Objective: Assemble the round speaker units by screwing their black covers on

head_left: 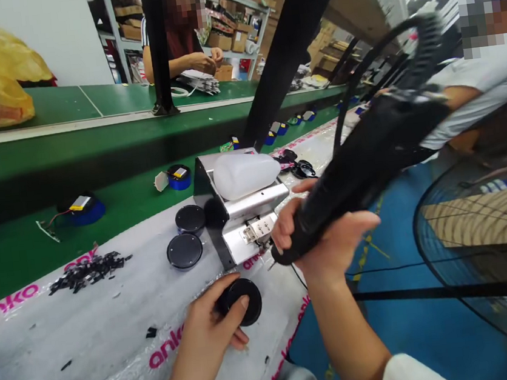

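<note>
My left hand [217,316] is closed around the edge of a round black part [248,301], with the thumb lying over its top, at the wrapped table's near side. My right hand [320,231] grips a black corded electric screwdriver [347,173], held tilted with its narrow end low. That tip is close to the metal front of a small screw feeder [253,205]; whether they touch I cannot tell. A translucent plastic bottle [245,174] lies on top of the feeder. Two more round black parts [185,251] sit left of it.
A pile of small black pieces [89,271] lies on the plastic-wrapped surface [157,304]. Blue round units with batteries [179,177] stand on the green belt [130,198]. Black posts [158,48] rise behind. A fan guard [483,237] is at right. Two other people are nearby.
</note>
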A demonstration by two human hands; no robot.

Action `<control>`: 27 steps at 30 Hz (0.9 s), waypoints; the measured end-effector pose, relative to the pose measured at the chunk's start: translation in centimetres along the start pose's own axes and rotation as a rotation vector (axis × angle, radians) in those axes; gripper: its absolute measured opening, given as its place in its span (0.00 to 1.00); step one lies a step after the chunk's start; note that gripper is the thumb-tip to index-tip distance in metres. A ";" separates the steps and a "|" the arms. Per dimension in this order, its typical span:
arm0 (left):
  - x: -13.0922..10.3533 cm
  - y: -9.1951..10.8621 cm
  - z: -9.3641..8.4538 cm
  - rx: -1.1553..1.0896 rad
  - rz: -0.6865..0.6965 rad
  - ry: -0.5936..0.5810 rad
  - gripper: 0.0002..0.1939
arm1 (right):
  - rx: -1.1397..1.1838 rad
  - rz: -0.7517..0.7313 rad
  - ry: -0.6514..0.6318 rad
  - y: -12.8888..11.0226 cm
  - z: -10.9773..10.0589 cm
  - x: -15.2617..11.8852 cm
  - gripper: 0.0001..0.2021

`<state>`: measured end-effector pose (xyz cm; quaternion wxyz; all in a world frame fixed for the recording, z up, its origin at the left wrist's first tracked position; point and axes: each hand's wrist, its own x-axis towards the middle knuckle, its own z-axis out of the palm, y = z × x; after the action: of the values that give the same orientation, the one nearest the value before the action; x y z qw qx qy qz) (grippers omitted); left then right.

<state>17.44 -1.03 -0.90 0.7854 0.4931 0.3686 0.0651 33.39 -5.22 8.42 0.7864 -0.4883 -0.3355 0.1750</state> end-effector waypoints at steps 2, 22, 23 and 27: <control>0.0 -0.1 -0.1 0.000 -0.002 -0.013 0.33 | 0.033 0.018 -0.019 -1.1 0.3 -1.7 0.31; -0.3 0.1 -0.3 0.015 0.050 -0.081 0.21 | -0.006 -0.148 -0.169 0.8 -0.2 -5.8 0.21; -0.3 0.2 -0.3 0.014 0.047 -0.084 0.21 | -0.013 -0.170 -0.142 1.0 -0.1 -6.0 0.22; -0.3 0.1 -0.1 0.063 0.053 -0.078 0.21 | -0.012 -0.310 -0.049 1.7 0.2 -6.3 0.29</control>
<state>17.19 -1.03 -0.65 0.7812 0.5293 0.3265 0.0549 28.85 -8.16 4.70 0.7927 -0.4309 -0.4268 0.0615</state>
